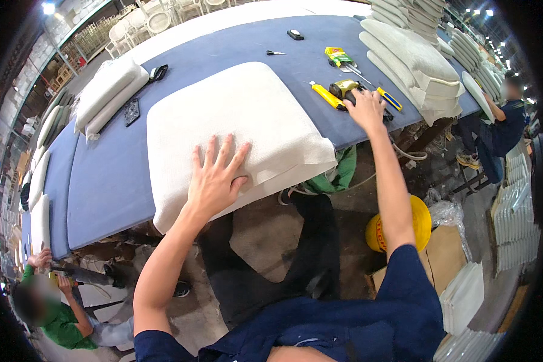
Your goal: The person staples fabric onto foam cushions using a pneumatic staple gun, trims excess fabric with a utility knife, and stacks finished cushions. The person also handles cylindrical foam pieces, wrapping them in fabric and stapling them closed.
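Note:
A white upholstered seat cushion (241,114) lies on the blue table in front of me, loose fabric along its near right edge. My left hand (214,181) presses flat on it with fingers spread. To the right, my right hand (366,111) is curled over the dark handle of a gold and black staple gun (344,88) resting on the table; the palm hides part of the tool. Beside the gun are a yellow tool (327,96) on the left and a yellow-and-blue utility knife (390,98) on the right.
The blue table (111,187) also bears a green-and-yellow packet (338,56), small scissors (276,53), a black phone (131,112) and stacked cushions (404,66). A yellow bucket (421,223) stands below on my right. Co-workers sit at both sides.

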Available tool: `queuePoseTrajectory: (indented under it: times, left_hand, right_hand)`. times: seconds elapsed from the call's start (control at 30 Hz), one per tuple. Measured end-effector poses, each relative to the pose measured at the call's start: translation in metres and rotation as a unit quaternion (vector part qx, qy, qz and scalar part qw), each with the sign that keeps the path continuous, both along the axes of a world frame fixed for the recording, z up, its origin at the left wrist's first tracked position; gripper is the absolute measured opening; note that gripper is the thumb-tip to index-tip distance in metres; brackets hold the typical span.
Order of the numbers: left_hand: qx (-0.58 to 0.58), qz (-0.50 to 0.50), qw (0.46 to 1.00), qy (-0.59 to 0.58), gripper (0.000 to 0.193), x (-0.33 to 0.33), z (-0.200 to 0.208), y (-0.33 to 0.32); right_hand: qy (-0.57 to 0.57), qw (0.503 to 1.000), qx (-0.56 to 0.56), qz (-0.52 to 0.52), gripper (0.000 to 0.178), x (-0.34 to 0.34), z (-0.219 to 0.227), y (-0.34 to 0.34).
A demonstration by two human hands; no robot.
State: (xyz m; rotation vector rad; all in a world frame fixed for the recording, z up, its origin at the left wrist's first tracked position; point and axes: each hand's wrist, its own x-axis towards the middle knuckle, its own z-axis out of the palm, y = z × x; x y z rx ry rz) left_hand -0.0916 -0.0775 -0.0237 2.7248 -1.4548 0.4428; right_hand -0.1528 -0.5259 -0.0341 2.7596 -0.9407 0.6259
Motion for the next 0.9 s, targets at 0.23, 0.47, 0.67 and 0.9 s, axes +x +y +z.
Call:
queuePoseTrajectory:
  times: [0.23,0.47,0.67,0.9]
  left_hand:
    - [0.035,0.032,0.999,0.023,0.076,-0.003,0.01,0.003]
    - [0.06,-0.04,0.996,0.06,0.065,0.017,0.019,-0.043]
    - [0.062,-0.151,0.976,0.147,0.068,0.036,0.028,-0.101]
    - [0.037,-0.244,0.945,0.216,0.058,0.07,0.029,-0.141]
  right_hand:
    - [-0.361,0.727,0.567,0.14,0.044,-0.09,-0.05,0.157]
    - [-0.299,0.517,0.767,0.234,0.049,-0.077,-0.069,0.191]
    - [-0.382,0.665,0.582,0.269,0.02,-0.087,-0.083,0.191]
    - [-0.34,0.738,0.517,0.269,0.028,-0.082,-0.085,0.141]
